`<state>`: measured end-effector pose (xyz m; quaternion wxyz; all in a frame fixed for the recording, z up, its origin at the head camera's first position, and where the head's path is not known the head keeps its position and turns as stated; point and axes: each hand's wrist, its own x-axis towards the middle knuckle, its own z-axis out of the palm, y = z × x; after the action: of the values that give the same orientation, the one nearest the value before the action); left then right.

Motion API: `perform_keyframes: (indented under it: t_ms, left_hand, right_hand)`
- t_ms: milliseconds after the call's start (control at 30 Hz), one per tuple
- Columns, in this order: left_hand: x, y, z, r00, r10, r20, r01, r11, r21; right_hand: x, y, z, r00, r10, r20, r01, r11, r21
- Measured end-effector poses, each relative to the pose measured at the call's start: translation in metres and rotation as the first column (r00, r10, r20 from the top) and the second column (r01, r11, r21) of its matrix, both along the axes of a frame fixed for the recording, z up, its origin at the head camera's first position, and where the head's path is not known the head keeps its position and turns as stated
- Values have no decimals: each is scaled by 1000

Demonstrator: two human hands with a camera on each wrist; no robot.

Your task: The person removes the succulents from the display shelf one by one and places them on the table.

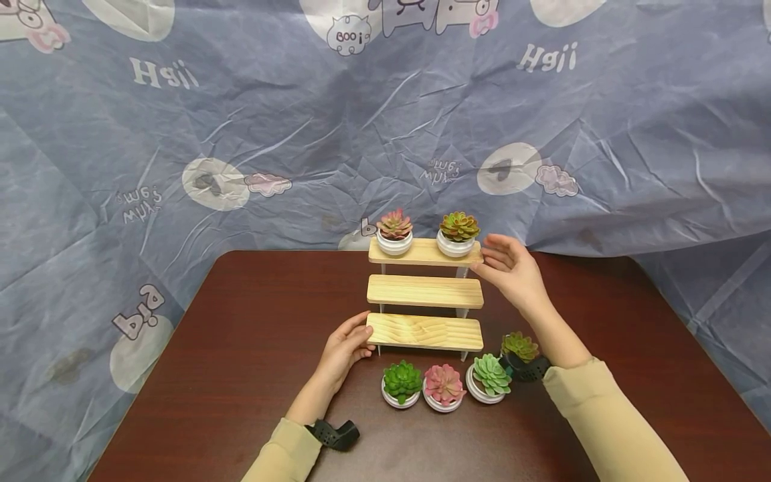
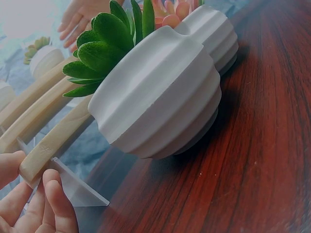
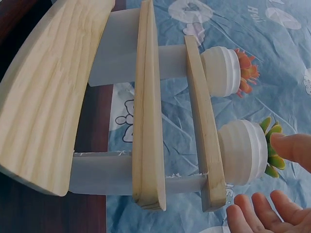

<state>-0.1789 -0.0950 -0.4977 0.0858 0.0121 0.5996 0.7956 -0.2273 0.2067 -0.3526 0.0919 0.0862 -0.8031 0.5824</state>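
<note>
Nearest the camera, four potted succulents (image 1: 444,387) stand in a row before the three-step wooden stand (image 1: 424,294) at mid-table. Left hand (image 1: 348,345) pinches the bottom step's left end; right hand (image 1: 508,268) hangs open, fingers relaxed, just beside the green-red succulent (image 1: 458,233) on the top step. Pots probably light, rigid, smooth: grasp around the ribbed wall.

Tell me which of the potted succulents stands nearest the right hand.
The orange-green succulent on the top shelf, at its right end, beside the right hand; the pink one stands at the left end.
</note>
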Motion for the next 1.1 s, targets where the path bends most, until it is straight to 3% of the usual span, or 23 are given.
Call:
perform_keyframes:
  t_ms: [467,1100]
  left_hand:
    - [0,0,0,1000,-9,-5,9,1000,12]
    - [1,1,2,1000,1,6,-2,1000,15]
  right_hand:
    - [-7,-10,4,1000,16,5,-16,1000,-1]
    - [-19,-21,3,997,-35,63,32,998,47]
